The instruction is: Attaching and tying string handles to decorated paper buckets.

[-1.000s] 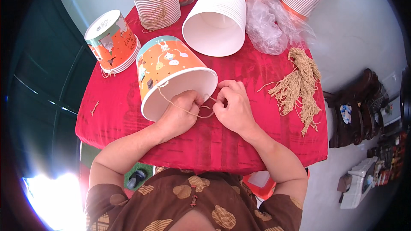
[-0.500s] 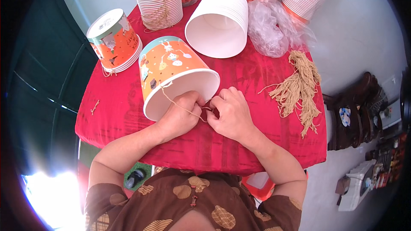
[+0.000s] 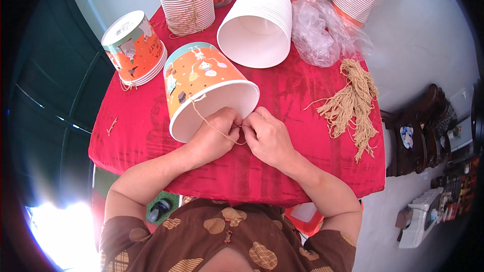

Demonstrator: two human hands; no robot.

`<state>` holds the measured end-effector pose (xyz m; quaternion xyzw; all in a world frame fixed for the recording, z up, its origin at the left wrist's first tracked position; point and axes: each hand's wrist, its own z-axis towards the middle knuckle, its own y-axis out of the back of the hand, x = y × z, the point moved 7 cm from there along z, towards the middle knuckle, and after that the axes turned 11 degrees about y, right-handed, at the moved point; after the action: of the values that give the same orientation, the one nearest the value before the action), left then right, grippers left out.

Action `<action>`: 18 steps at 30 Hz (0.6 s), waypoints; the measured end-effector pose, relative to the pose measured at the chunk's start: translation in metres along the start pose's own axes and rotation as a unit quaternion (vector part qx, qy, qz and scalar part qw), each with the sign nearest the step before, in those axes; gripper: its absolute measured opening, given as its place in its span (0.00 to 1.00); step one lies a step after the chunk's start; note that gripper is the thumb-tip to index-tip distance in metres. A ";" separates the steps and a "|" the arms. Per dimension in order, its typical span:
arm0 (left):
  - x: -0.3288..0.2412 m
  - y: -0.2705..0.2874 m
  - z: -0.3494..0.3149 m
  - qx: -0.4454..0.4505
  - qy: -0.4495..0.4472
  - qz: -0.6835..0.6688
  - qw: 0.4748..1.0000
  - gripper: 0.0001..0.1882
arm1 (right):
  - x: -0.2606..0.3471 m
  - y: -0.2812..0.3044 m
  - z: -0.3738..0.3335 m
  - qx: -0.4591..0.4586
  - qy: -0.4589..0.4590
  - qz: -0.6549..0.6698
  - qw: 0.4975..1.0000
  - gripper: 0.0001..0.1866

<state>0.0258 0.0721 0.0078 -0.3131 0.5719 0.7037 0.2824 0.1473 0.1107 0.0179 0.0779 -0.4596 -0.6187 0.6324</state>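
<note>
An orange paper bucket point(image 3: 201, 73) with printed figures and a teal base band lies tilted on the red cloth, its white mouth facing me. A tan string point(image 3: 214, 126) comes from a knot near its rim and loops across my left hand point(image 3: 217, 131). That hand is at the bucket's lower rim, its fingers pinched on the string. Close against it, my right hand point(image 3: 267, 136) pinches the string too, thumb and forefinger together. The fingertips of both hands meet by the rim, where the string's end is mostly hidden.
A bundle of tan strings point(image 3: 353, 106) lies at the right of the red-covered table point(image 3: 302, 176). Behind stand a white nested bucket stack point(image 3: 257, 25), a tall stack with strings point(image 3: 186, 2) and a crumpled plastic bag point(image 3: 322, 30). Upside-down orange buckets point(image 3: 133, 50) sit at left.
My right hand has moved slightly left and its fingers have closed in against my left fingertips. The bucket has barely shifted.
</note>
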 end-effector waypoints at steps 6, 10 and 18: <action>-0.001 -0.002 0.002 -0.001 -0.012 0.020 1.000 0.05 | 0.004 0.001 0.001 -0.030 0.042 0.008 0.999 0.03; 0.000 0.002 0.000 0.003 0.007 0.005 1.000 0.05 | 0.005 0.014 0.003 -0.083 0.003 -0.006 0.997 0.03; -0.002 0.002 0.001 0.020 0.032 -0.047 0.998 0.04 | 0.000 0.007 -0.001 -0.079 -0.007 0.048 0.996 0.10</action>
<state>0.0253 0.0730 0.0112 -0.3560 0.5795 0.6677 0.3026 0.1533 0.1119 0.0219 0.0009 -0.4166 -0.6227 0.6624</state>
